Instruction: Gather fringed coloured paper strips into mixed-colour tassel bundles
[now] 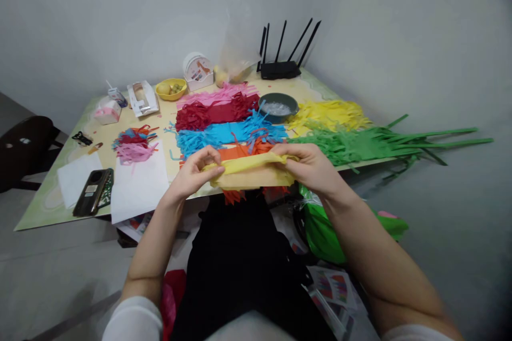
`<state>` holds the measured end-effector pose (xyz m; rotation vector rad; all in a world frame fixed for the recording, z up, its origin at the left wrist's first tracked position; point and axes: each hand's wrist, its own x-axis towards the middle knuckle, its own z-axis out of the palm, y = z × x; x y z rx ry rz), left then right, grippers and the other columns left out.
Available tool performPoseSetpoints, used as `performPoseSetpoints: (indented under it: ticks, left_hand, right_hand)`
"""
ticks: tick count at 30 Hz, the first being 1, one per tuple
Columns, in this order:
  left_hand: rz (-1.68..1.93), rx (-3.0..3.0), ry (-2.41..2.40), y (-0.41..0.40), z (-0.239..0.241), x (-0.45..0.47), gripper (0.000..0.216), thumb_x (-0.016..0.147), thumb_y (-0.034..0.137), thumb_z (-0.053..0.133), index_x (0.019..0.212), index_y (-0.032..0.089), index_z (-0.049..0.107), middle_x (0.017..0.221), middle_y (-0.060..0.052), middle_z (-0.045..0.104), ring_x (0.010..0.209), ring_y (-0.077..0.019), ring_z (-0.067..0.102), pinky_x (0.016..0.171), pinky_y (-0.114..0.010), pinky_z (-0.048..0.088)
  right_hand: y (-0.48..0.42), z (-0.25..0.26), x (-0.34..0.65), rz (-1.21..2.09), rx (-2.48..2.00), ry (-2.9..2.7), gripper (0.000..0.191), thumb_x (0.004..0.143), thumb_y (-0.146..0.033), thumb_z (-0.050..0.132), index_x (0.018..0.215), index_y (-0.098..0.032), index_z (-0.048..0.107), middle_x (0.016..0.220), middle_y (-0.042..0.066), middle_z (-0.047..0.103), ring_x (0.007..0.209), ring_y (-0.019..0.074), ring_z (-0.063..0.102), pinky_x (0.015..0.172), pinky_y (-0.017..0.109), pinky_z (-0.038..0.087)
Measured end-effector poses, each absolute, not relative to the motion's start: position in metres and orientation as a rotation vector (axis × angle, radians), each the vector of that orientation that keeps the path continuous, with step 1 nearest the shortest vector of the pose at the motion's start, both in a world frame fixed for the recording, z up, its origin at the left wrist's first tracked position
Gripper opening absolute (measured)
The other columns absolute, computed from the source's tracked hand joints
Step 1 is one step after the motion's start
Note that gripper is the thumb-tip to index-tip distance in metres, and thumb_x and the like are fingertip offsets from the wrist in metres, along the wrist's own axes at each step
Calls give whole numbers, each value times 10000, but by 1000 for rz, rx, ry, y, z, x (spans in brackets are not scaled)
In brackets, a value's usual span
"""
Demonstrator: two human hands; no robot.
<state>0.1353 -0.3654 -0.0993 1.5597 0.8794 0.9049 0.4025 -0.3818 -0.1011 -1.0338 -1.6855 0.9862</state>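
My left hand (198, 170) and my right hand (310, 165) each pinch one end of a folded yellow paper strip (248, 169), held level at the near edge of the table (48, 202). Just behind the strip lie fringed paper bands: orange (244, 150), blue (224, 136), dark red (216, 113) and pink (218, 95). The fingers of both hands are closed on the yellow paper.
Green paper strips (380, 141) hang off the table's right edge beside a yellow pile (332, 113). A grey bowl (278, 106), a black router (282, 68), a yellow bowl (171, 88), white sheets (138, 184), a dark phone case (93, 191) and a small scrap pile (134, 144) stand around. A green bag (324, 234) lies below.
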Motion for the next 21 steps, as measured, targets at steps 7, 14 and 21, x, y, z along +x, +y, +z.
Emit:
performPoseSetpoints:
  ticks: [7, 14, 21]
  left_hand:
    - [674, 1620, 729, -360, -90, 127, 395, 757, 479, 722, 953, 178, 557, 973, -76, 630, 853, -170, 597, 728, -263, 464]
    - [456, 1830, 874, -355, -84, 150, 307, 795, 437, 679, 784, 137, 613, 665, 11, 592, 593, -102, 510, 582, -223, 379]
    - [364, 2429, 1058, -359, -84, 155, 247, 826, 373, 674, 973, 180, 629, 955, -44, 701, 881, -209, 633, 787, -296, 420]
  right_hand:
    - [-388, -89, 406, 709, -875, -1957, 364, 653, -60, 415, 724, -209, 740, 823, 46, 701, 753, 165, 643, 672, 273, 492]
    - [-391, -85, 411, 180, -737, -2378, 356, 872, -87, 435, 842, -226, 762, 995, 86, 708, 859, 156, 664, 702, 243, 503]
    - [-390, -89, 418, 42, -796, -2494, 365, 963, -157, 385, 971, -225, 743, 1105, 108, 699, 985, 194, 665, 803, 310, 542]
